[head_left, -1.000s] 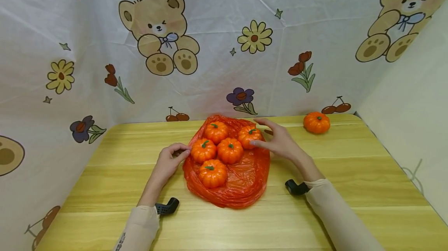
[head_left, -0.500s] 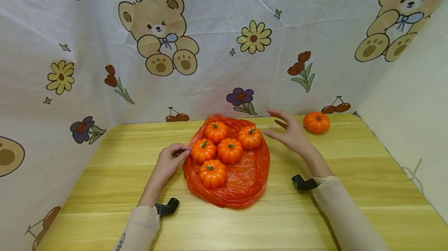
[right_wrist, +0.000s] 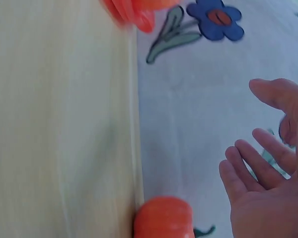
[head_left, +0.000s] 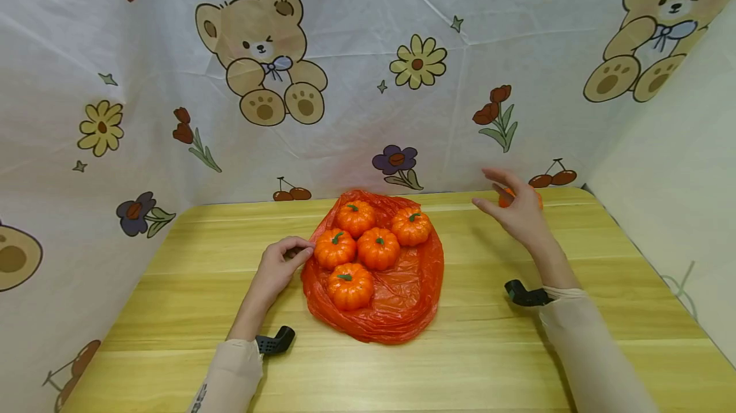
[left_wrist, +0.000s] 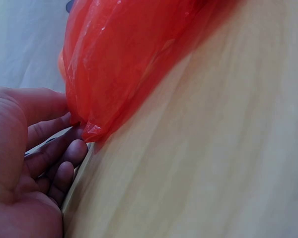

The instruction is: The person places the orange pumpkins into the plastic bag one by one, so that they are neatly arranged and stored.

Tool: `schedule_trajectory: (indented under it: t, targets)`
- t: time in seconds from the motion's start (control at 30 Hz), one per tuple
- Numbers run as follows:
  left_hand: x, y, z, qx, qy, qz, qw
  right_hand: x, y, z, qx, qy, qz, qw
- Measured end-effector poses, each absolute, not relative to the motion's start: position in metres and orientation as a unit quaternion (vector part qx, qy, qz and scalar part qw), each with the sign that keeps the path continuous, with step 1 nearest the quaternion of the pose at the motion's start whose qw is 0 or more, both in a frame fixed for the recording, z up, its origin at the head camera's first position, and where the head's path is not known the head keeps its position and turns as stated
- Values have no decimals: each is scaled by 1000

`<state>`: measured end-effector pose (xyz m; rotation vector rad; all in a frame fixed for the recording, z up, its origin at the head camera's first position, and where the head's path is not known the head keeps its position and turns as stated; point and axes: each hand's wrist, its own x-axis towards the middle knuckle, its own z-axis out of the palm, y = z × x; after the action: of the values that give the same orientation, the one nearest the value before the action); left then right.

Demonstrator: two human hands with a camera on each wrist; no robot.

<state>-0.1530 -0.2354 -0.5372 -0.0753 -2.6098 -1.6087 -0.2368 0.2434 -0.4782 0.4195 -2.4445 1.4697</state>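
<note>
My left hand [head_left: 278,264] pinches the left edge of a red plastic bag [head_left: 397,328] between thumb and fingers. The left wrist view shows the gathered red film [left_wrist: 114,64] at the fingertips. Several small orange pumpkins with green stems, such as the front pumpkin [head_left: 349,287], sit on the spread-out bag. My right hand [head_left: 526,215] is raised near the back right, fingers spread and holding nothing. Behind it in the head view, a lone pumpkin [head_left: 539,199] is mostly hidden; the right wrist view shows that pumpkin [right_wrist: 164,219] below the hand.
Everything rests on a wooden table [head_left: 460,362]. A white cloth [head_left: 356,112] printed with bears and flowers hangs right behind its back edge. A black camera mount is worn at each wrist, one on the left [head_left: 276,341] and one on the right [head_left: 526,295].
My right hand has moved away from the pumpkin at the bag's right side, going right until it overlaps the lone pumpkin. The left hand and the bag have stayed in place.
</note>
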Motion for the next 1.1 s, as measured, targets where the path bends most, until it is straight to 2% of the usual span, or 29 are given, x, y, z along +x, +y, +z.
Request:
schedule_trajectory:
  t: [0.4, 0.67, 0.9, 1.1]
  targets:
    - [-152, -235, -537, -20, -847, -531, 32, -239, 284, -482, 66, -858, 466, 205]
    - [-153, -235, -537, -23, -849, -526, 37, -239, 313, -491, 52, -837, 500, 218]
    - [-153, -234, -538, -26, -850, -526, 38, -235, 333, -491, 9, -854, 483, 190]
    - [-153, -235, -537, -23, -849, -526, 37, -235, 336, -496, 19, -869, 470, 156]
